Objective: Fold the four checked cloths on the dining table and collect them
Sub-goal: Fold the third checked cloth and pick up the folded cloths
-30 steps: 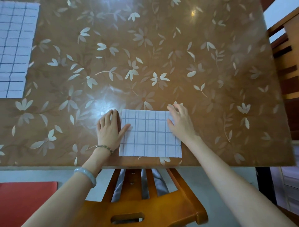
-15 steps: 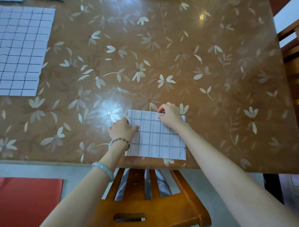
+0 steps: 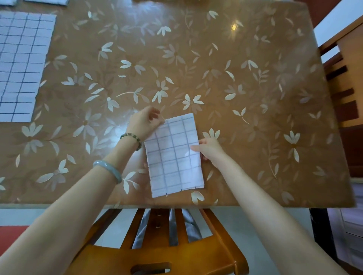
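A folded white cloth with a grey check (image 3: 173,155) is held just above the near middle of the dining table (image 3: 245,88), turned so its long side runs away from me. My left hand (image 3: 144,123) pinches its far left corner. On the cloth's right edge my right hand (image 3: 209,150) grips it, thumb on top and fingers underneath. A second checked cloth (image 3: 20,64) lies flat and unfolded at the table's left edge. Corners of other white cloths (image 3: 46,1) show at the far left top.
The table has a glossy brown cover with a pale flower pattern. A wooden chair (image 3: 163,253) stands pushed in at the near edge below my arms. Another wooden chair (image 3: 343,82) stands along the right side. A red mat (image 3: 11,234) lies on the floor at lower left.
The folded cloth lay flat and wide under both hands. Both hands took hold of it, raised it and turned it about a quarter turn so it now stands lengthwise.
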Demonstrator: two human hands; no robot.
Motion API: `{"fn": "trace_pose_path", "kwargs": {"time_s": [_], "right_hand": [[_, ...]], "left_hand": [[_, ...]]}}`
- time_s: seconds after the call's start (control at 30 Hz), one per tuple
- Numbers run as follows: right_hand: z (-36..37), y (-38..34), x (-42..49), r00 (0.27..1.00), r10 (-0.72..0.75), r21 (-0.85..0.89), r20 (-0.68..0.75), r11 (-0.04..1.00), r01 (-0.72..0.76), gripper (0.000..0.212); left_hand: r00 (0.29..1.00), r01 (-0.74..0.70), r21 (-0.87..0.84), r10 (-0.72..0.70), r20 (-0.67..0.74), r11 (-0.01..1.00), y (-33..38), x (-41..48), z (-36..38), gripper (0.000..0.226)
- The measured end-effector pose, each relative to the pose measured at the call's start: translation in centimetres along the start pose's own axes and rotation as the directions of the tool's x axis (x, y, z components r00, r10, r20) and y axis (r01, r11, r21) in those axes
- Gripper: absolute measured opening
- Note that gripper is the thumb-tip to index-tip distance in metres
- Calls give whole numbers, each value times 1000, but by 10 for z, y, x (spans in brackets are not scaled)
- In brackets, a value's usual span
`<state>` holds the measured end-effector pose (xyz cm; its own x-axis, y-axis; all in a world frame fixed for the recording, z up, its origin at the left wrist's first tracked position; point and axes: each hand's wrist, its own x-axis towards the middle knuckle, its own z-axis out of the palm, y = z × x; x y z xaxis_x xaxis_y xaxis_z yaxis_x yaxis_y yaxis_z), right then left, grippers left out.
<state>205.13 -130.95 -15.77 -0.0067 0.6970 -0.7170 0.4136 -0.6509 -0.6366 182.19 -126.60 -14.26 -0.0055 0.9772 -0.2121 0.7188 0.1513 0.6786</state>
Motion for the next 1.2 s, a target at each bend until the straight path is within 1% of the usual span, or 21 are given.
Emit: {"fn": "trace_pose_path", "kwargs": {"time_s": [0.03,0.1,0.17,0.2,0.27,0.33,0.43,0.5,0.57,0.63,0.7,0.8,0.9,0.97,1.0,1.07,1.13,1.2], "right_hand": [[0,4,-4,999,18,67,-29,998,-16,12],[1,15,-9,996,35,79,-79,996,-28,15],[0,23,-11,988,17,-37,-154,999,-22,17],[-2,26,-9,979,-13,-120,-202,993,-11,16],[-8,25,-4,944,-116,-262,-308,965,33,18],[-17,18,5,905,-231,-301,-358,946,123,22],[-28,2,25,889,-326,-348,-321,914,210,30],[-30,-6,38,907,-334,-403,-255,890,214,39],[-30,-14,45,928,-327,-455,-180,864,216,41],[-30,-18,51,940,-322,-509,-116,832,222,37],[-32,-21,55,944,-321,-549,-83,805,225,34],[-33,-24,58,952,-303,-594,-49,774,217,31],[-34,-25,60,956,-290,-586,-42,782,212,31],[-35,-24,60,957,-285,-539,-47,814,216,36],[-37,-24,59,959,-279,-499,-51,839,218,41],[-42,-25,55,967,-246,-384,-64,901,203,47],[-48,-25,49,982,-180,-253,-60,954,160,42],[-52,-25,42,995,-99,-170,-33,981,92,33]], "left_hand": [[999,17,-5,-17,-27,1000,-2,2,-1,31],[997,72,43,-70,-40,996,-12,1,-1,35],[989,149,89,-149,-3,985,-26,-6,3,35],[986,162,114,-166,19,980,-34,-10,6,36],[985,149,159,-160,58,976,-47,-15,10,38],[987,123,176,-138,76,977,-50,-13,9,40],[995,37,194,-54,87,980,-43,3,8,44],[992,-37,234,8,126,971,-34,13,9,46],[982,-92,279,40,187,956,-28,20,12,45],[973,-102,303,31,230,947,-26,25,14,41],[965,-95,316,9,261,944,-24,28,13,39],[960,-14,296,-70,272,955,-20,30,12,37],[953,23,304,-113,280,952,-12,30,12,24],[952,9,311,-104,289,950,-9,28,12,16],[953,17,285,-102,286,958,-10,26,12,15],[962,74,165,-115,249,984,-15,23,10,17],[968,135,10,-134,210,991,-19,18,5,19],[967,156,-93,-133,216,983,-22,13,-2,21]]}}
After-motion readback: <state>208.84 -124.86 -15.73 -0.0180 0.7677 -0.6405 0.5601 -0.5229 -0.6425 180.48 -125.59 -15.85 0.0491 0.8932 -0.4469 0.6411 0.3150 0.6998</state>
